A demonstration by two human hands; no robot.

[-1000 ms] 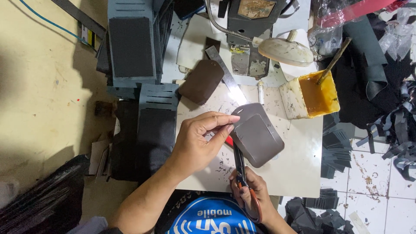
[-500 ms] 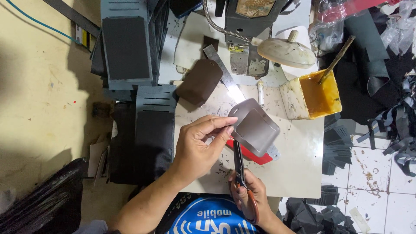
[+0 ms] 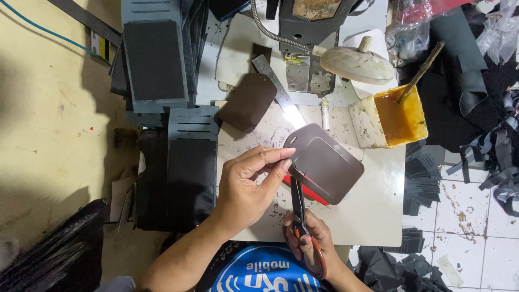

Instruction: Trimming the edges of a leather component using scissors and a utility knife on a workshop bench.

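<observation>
My left hand (image 3: 250, 186) pinches the left edge of a brown leather piece (image 3: 327, 164) with rounded corners, holding it tilted above the white worktable (image 3: 373, 211). My right hand (image 3: 313, 243) grips orange-handled scissors (image 3: 298, 208), whose dark blades point up at the piece's lower left edge. A red object (image 3: 309, 192) shows just under the brown piece.
A stack of darker brown leather pieces (image 3: 247, 101) lies at the table's far left. A steel ruler (image 3: 278, 89), a yellow tub of glue with a stick (image 3: 399, 112) and a cream lidded pot (image 3: 357, 64) stand beyond. Dark cut sheets (image 3: 181, 173) are piled on the left, scraps (image 3: 486, 146) on the right.
The brown piece has turned and shifted slightly right in my left hand. The scissors have come up to its lower left edge, and the red object under it is now exposed.
</observation>
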